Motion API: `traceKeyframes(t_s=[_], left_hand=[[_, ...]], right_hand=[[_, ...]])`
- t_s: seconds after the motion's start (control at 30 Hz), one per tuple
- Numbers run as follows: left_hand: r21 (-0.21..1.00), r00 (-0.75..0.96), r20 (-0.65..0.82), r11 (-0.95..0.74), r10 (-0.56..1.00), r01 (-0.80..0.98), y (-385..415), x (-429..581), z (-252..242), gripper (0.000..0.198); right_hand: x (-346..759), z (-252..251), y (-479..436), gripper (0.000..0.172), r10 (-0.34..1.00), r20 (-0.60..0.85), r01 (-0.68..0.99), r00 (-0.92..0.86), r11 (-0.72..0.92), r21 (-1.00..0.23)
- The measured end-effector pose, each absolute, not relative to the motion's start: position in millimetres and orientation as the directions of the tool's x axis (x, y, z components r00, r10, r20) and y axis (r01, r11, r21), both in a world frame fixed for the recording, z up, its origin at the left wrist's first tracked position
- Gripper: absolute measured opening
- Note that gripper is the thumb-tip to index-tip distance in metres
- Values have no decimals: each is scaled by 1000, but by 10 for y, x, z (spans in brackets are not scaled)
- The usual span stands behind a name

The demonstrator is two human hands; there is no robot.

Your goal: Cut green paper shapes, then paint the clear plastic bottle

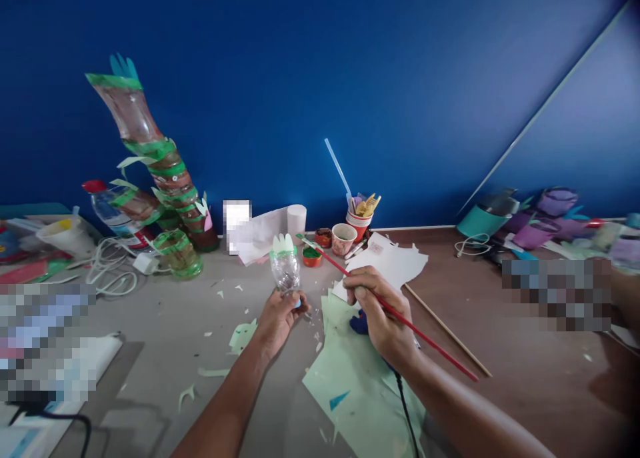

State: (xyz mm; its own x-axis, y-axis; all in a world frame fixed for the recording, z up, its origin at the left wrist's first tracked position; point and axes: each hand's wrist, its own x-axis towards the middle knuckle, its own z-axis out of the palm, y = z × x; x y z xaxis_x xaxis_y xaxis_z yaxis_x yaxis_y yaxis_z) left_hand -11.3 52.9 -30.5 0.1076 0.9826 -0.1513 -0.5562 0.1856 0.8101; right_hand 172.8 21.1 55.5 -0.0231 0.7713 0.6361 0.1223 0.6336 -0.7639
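Observation:
My left hand (pixel 280 321) is closed around the lower end of a small clear plastic bottle piece (pixel 287 273). Its rim is green, with pale pointed paper shapes standing up from it, and a bit of blue shows near my fingers. In my right hand (pixel 383 311), gripped like a pen, is a long red paintbrush (pixel 437 337). The greenish brush tip is above and just left of a small pot of green paint (pixel 312 258), close to the bottle piece. Whether the tip touches anything, I cannot tell.
Pale green paper (pixel 350 385) and a wooden stick (pixel 445 328) lie around my right hand. Behind stand a paper cup (pixel 345 239) and red cups with brushes (pixel 359 226). A tall bottle sculpture (pixel 173 178) leans at left; a teal container (pixel 483 219) is at right.

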Motion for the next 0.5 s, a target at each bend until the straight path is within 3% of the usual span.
traceKeyframes(t_s=[0.5], left_hand=[[797, 103, -179, 205, 978, -568, 512, -97, -301, 35]], right_hand=[[1701, 538, 218, 24, 852, 524, 181, 13, 513, -839]])
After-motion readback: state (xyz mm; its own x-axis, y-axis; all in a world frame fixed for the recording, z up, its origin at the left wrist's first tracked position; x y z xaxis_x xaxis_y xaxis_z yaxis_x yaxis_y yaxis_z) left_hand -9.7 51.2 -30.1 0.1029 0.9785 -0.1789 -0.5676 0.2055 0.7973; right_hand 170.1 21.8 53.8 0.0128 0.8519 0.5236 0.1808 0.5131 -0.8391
